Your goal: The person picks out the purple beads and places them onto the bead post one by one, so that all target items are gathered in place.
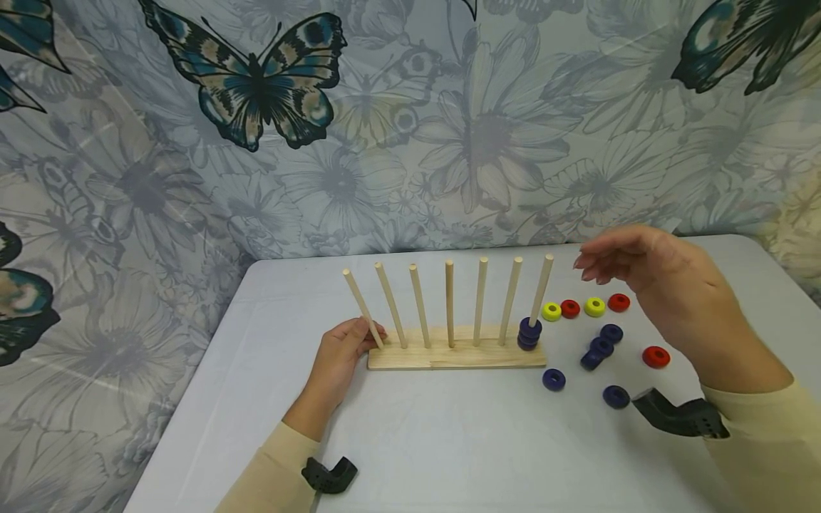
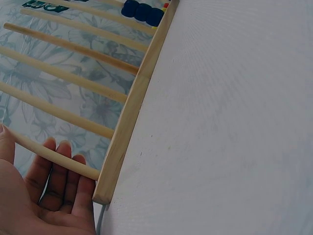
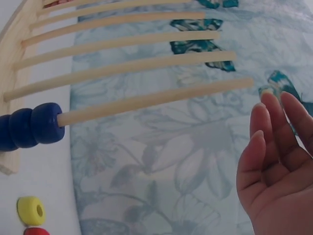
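Observation:
A wooden rack (image 1: pixel 462 358) with several upright pegs stands on the table. Three dark blue rings (image 3: pixel 46 123) are stacked at the foot of its rightmost peg (image 3: pixel 161 100). My left hand (image 1: pixel 343 349) rests at the rack's left end. In the left wrist view its fingers (image 2: pixel 61 176) extend loosely behind the leftmost peg (image 2: pixel 58 159), with the thumb apart from them. My right hand (image 1: pixel 667 292) is raised just right of the rightmost peg's top, its fingers loosely bent. Nothing is between thumb and fingers in the right wrist view.
Right of the rack lie loose rings: two yellow rings (image 1: pixel 594 307), three red rings (image 1: pixel 656 357) and several blue rings (image 1: pixel 554 380). The white table (image 1: pixel 462 442) meets a wall with butterfly and flower print (image 1: pixel 487 142) at its back edge.

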A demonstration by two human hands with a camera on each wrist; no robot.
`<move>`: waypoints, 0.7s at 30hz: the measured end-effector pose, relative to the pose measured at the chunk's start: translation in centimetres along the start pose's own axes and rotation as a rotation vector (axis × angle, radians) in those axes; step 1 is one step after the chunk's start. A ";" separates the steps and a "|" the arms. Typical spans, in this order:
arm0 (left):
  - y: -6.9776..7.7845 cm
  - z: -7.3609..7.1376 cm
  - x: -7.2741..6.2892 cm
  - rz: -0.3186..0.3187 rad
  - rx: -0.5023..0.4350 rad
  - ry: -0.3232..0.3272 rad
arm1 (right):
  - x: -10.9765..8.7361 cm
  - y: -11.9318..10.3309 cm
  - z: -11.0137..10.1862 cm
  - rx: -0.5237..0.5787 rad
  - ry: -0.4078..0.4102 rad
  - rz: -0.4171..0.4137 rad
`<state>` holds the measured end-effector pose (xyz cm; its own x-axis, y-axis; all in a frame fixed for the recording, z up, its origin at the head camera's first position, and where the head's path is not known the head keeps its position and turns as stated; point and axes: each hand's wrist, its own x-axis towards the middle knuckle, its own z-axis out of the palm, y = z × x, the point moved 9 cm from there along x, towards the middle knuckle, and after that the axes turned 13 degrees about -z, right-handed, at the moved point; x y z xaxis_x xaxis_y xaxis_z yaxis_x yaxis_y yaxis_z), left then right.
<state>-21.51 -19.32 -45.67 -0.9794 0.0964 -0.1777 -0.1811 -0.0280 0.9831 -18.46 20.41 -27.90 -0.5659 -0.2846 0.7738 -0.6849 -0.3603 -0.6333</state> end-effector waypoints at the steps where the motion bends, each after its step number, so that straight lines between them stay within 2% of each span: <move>1: 0.0 0.0 0.0 0.002 -0.001 -0.001 | -0.1 0.0 -0.1 0.024 -0.005 -0.003; 5: 0.1 0.1 0.0 0.009 -0.002 -0.005 | -0.6 0.1 -0.3 0.075 -0.019 -0.003; 10: 0.1 0.1 0.0 0.010 0.002 -0.004 | -1.6 0.3 -1.0 0.047 -0.008 0.043; 14: 0.1 0.1 -0.1 0.007 -0.004 0.001 | -2.4 0.5 -1.4 0.064 -0.023 0.041; 18: 0.1 0.0 -0.1 0.006 0.000 0.004 | -3.5 0.8 -2.0 0.050 -0.032 0.054; 21: 0.1 0.0 0.0 0.010 0.011 0.005 | -4.4 1.0 -2.6 -0.003 -0.009 0.082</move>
<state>-21.48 -19.28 -45.59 -0.9816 0.0910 -0.1679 -0.1702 -0.0180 0.9852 -17.87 23.62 -31.92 -0.6162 -0.3206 0.7194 -0.6378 -0.3328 -0.6946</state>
